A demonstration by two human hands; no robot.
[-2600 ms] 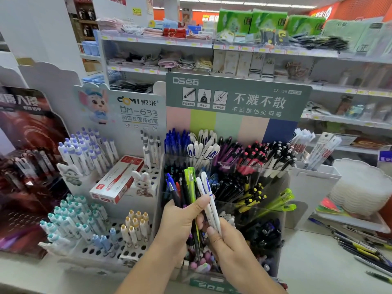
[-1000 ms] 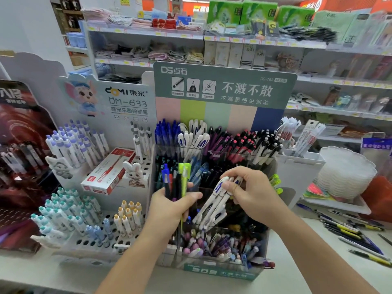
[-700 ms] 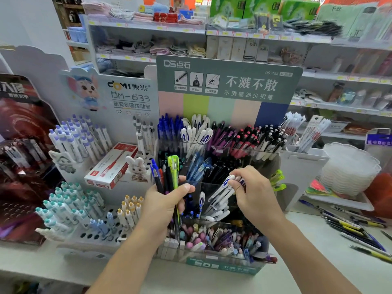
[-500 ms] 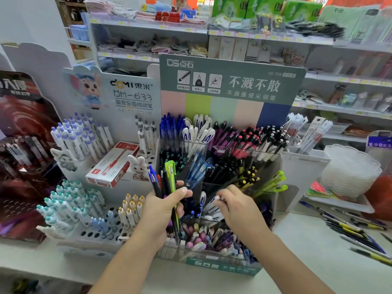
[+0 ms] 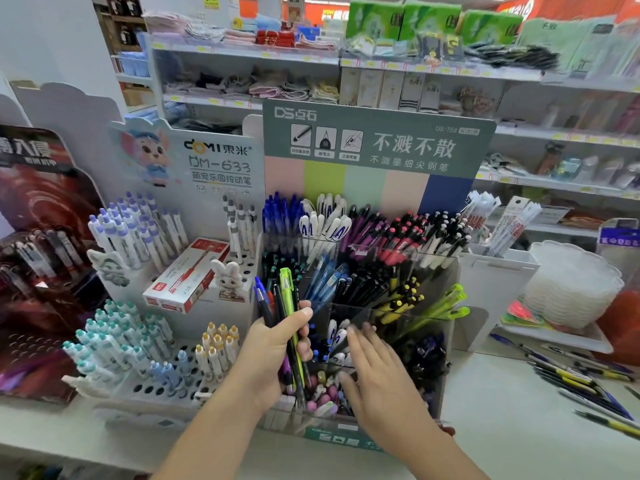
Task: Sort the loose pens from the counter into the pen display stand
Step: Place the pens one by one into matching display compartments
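The tiered clear pen display stand (image 5: 446, 327) under a green sign fills the middle of the counter, packed with pens sorted by colour. My left hand (image 5: 273, 355) grips a bundle of pens (image 5: 284, 306), blue, black and one lime green, upright in front of the stand's left side. My right hand (image 5: 377, 379) hovers over the lower tiers with straight, spread fingers and holds nothing. Just beyond its fingertips, white and blue pens (image 5: 337, 336) stand in a middle compartment. Loose pens (image 5: 585, 386) lie on the counter at the right.
A white stand (image 5: 138, 389) with rows of capped pens and a red box (image 5: 187, 275) sits left of the display. A stack of white plates (image 5: 571, 285) and a white tray (image 5: 554, 336) stand at the right. Store shelves (image 5: 415, 69) run behind.
My right hand put the white and blue pens down into a middle compartment, let go and opened. My left hand kept its bundle and barely moved.
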